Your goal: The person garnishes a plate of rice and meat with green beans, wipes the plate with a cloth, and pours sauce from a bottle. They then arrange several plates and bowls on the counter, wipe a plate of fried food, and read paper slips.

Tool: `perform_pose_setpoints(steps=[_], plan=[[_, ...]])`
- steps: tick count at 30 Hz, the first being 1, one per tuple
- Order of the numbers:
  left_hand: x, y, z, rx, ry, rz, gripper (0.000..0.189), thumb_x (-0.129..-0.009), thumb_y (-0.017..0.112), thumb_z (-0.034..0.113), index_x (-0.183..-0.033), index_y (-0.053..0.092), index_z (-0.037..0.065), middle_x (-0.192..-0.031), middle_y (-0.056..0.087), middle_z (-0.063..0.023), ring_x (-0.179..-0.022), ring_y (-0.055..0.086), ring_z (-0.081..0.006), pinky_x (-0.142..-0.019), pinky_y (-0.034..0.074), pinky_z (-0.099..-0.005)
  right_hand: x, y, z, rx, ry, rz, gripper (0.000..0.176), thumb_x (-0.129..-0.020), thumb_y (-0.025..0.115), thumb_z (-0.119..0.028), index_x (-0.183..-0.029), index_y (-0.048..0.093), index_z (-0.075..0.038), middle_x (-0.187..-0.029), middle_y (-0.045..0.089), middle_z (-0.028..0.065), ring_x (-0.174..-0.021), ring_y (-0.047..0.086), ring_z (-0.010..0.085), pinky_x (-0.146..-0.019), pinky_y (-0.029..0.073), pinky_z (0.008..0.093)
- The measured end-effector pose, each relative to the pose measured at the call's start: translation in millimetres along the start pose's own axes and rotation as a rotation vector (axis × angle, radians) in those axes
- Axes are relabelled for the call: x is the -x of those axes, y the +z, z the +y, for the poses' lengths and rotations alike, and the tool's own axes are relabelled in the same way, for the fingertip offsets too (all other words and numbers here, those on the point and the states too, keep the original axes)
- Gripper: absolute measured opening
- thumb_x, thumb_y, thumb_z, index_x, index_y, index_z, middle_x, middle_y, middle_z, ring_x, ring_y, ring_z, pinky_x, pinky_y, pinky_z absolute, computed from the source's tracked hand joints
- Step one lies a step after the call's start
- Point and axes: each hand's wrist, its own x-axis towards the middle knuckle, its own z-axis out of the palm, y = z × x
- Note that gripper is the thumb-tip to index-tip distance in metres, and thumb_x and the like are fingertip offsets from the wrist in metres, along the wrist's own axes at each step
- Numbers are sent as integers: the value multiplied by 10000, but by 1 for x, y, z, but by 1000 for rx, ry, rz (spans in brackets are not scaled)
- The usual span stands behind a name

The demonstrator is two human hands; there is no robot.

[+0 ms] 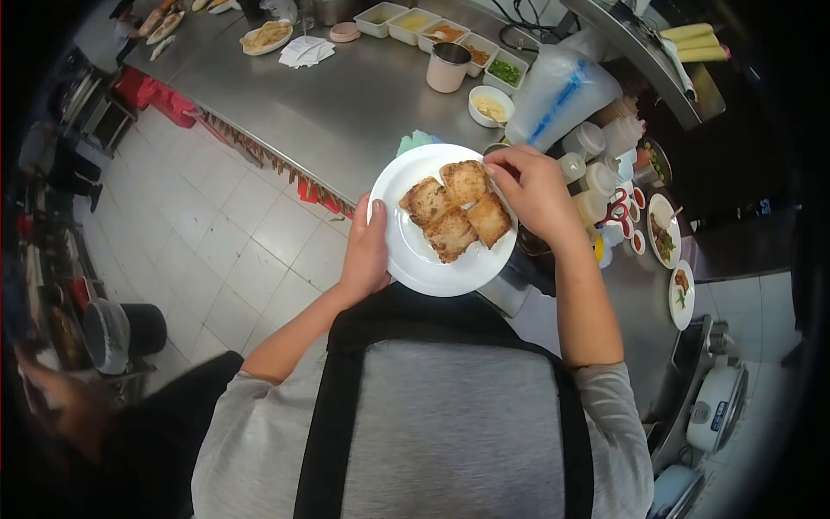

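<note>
A round white plate (415, 272) is held in front of my chest. My left hand (367, 251) grips its left rim, thumb on top and the other fingers underneath. On the plate lie several browned, pan-fried square pieces of food (448, 212), set close together in a block. My right hand (538, 190) is at the plate's upper right, thumb and forefinger curled together at the edge of the upper right piece. Whether these fingertips pinch that piece or only touch it is hidden. Past the plate's far rim a pale green cloth-like thing (417, 141) peeks out.
A steel counter (337, 104) runs ahead, with food tubs (445, 33), a pink cup (448, 67) and a white bowl (490, 105). Squeeze bottles (596, 177), red scissors (616, 212) and filled plates (664, 229) stand right. Another person's arm (60, 389) is at lower left.
</note>
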Motion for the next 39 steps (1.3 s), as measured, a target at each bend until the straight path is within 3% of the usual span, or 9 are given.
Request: perform_pose_setpoints(steps=[13, 16, 19, 26, 29, 32, 35, 36, 39], plan=[[-3, 6, 9, 93, -126, -26, 409, -959, 408, 331, -1260, 340, 63, -1146, 509, -134, -1021, 552, -205, -826, 495, -351, -23, 15, 6, -93, -50, -239, 175, -803, 588, -70, -955, 632, 4, -880, 601, 95, -779, 587, 179, -726, 465, 270], [-1, 9, 16, 126, -153, 7, 380, -965, 394, 310, -1251, 347, 64, -1149, 509, -137, -1027, 550, -210, -835, 496, -357, -7, 0, 6, -120, -20, -122, 221, -780, 608, -46, -997, 618, -4, -870, 589, 82, -768, 575, 151, -702, 466, 248], [-1, 9, 16, 167, -154, 40, 337, -977, 361, 291, -1227, 363, 64, -1142, 512, -137, -1022, 549, -205, -831, 502, -357, 26, -24, 1, -150, 171, -153, 299, -703, 674, -32, -993, 609, -2, -812, 577, 97, -707, 568, 155, -651, 480, 274], [2, 14, 22, 192, -173, 36, 335, -983, 337, 296, -1226, 357, 67, -1164, 494, -142, -1046, 534, -213, -842, 499, -365, 53, 10, 2, -176, 111, 105, 350, -662, 689, 50, -1000, 609, 3, -824, 567, 86, -659, 552, 130, -610, 481, 243], [2, 14, 21, 176, -178, 24, 335, -982, 338, 296, -1226, 357, 67, -1164, 495, -143, -1047, 535, -214, -845, 498, -365, 50, 11, 6, -213, 91, 64, 336, -668, 682, 57, -992, 617, -2, -809, 569, 84, -656, 553, 126, -612, 481, 242], [2, 14, 20, 164, -186, 15, 340, -981, 341, 300, -1229, 356, 67, -1161, 499, -143, -1047, 538, -213, -848, 496, -362, 46, -4, 7, -192, 174, -116, 288, -725, 632, 56, -1006, 622, -8, -866, 574, 79, -737, 569, 130, -664, 475, 234], [1, 11, 22, 104, -220, 0, 375, -977, 347, 311, -1261, 328, 67, -1174, 490, -144, -1045, 551, -227, -837, 512, -368, 21, -8, 14, -43, 45, -41, 217, -779, 585, 0, -993, 625, -8, -851, 591, 110, -767, 588, 194, -689, 473, 285], [0, 11, 23, 75, -236, -6, 393, -975, 350, 317, -1275, 314, 66, -1182, 485, -144, -1044, 557, -234, -832, 521, -371, 11, -4, 12, -9, -16, -38, 186, -807, 553, -39, -975, 624, -3, -849, 597, 133, -795, 591, 267, -722, 463, 319], [-6, 3, 13, 88, -240, -12, 407, -975, 346, 322, -1286, 307, 63, -1176, 493, -150, -1036, 565, -236, -832, 522, -365, -12, 15, 11, 33, -111, -165, 177, -809, 553, -57, -961, 624, -1, -884, 603, 138, -803, 583, 301, -756, 458, 325]])
